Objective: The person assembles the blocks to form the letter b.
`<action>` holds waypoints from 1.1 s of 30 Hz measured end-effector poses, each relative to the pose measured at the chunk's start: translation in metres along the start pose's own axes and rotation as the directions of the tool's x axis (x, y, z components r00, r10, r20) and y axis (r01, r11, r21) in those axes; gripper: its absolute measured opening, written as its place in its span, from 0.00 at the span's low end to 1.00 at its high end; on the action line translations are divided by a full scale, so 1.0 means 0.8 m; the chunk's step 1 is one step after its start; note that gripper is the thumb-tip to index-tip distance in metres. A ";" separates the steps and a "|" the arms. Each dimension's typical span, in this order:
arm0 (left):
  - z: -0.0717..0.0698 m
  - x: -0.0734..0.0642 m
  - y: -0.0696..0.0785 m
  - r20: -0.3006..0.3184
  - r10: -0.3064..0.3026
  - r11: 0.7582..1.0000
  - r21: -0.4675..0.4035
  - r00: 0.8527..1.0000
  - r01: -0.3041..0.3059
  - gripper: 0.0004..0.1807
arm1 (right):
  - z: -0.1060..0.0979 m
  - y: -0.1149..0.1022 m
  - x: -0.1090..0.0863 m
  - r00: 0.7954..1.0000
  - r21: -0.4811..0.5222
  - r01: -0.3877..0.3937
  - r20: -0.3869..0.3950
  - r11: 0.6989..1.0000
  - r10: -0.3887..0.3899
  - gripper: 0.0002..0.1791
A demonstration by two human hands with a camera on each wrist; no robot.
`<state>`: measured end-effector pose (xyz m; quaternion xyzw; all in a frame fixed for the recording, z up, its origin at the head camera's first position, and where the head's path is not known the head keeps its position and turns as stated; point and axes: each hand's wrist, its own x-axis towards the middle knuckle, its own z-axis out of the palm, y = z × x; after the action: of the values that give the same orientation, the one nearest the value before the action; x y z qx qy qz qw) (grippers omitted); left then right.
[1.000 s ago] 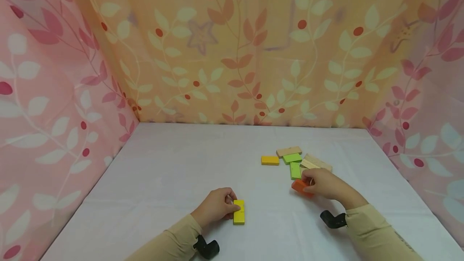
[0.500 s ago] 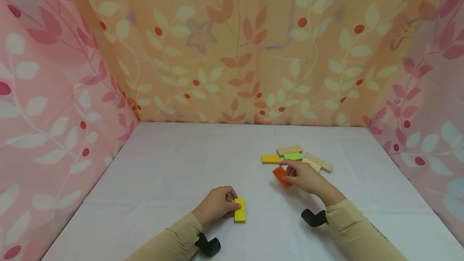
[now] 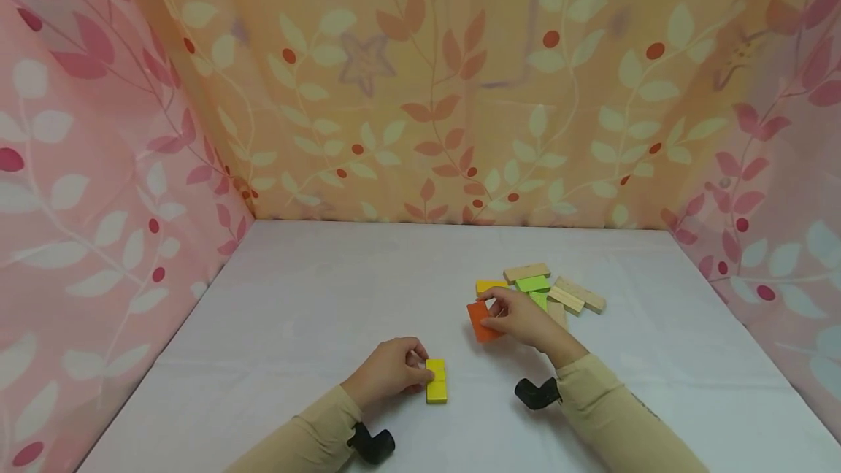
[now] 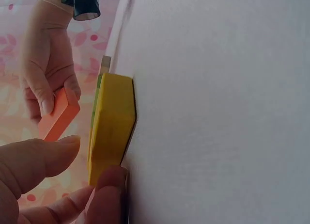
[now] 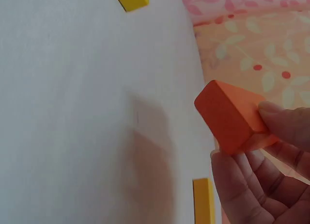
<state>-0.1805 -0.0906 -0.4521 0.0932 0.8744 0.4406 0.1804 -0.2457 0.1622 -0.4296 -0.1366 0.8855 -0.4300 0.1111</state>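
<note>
Right wrist view: our right hand (image 3: 522,316) pinches the orange block (image 5: 227,120) above the table (image 3: 315,298); loosening could drop it. Nearer and leftward, our left hand (image 3: 388,367) touches the yellow block (image 3: 436,390); whether it grips we cannot tell, so bumping could shift it.

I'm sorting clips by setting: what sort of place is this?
Probably a curtained-off recording booth: leaf-patterned cloth rises on three sides of a white-covered table, and black wrist-worn devices are in view.
</note>
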 end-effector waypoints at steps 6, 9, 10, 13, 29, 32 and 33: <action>-0.003 0.002 -0.004 0.003 -0.006 1.000 0.021 1.000 0.006 0.12 | 0.021 -0.002 0.011 0.997 0.116 -0.079 0.020 0.990 0.077 0.19; -0.001 0.005 -0.005 0.000 0.002 0.999 0.047 1.000 -0.002 0.11 | 0.030 -0.005 0.015 0.995 0.145 -0.096 0.029 0.985 0.093 0.19; -0.001 0.006 -0.005 -0.001 0.006 0.998 0.056 1.000 -0.006 0.11 | 0.033 -0.006 0.015 0.996 0.150 -0.093 0.033 0.984 0.089 0.19; 0.000 0.008 -0.004 -0.002 0.013 0.998 0.068 1.000 -0.013 0.10 | 0.041 -0.010 0.017 0.996 0.173 -0.087 0.046 0.981 0.080 0.19; -0.005 0.009 -0.004 -0.036 0.042 0.993 0.113 0.998 -0.038 0.08 | 0.072 -0.014 0.018 0.998 0.198 -0.063 0.039 0.978 0.057 0.19; -0.009 0.009 -0.007 -0.049 0.048 0.992 0.117 0.998 -0.042 0.08 | 0.077 -0.013 0.019 0.997 0.184 -0.071 0.038 0.980 0.065 0.18; -0.011 0.009 -0.007 -0.054 0.048 0.992 0.117 0.997 -0.042 0.08 | 0.078 -0.013 0.019 0.997 0.176 -0.071 0.039 0.982 0.065 0.18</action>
<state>-0.1907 -0.0980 -0.4537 0.1107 0.9010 0.3954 0.1399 -0.2386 0.1055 -0.4607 -0.1028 0.8458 -0.5009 0.1519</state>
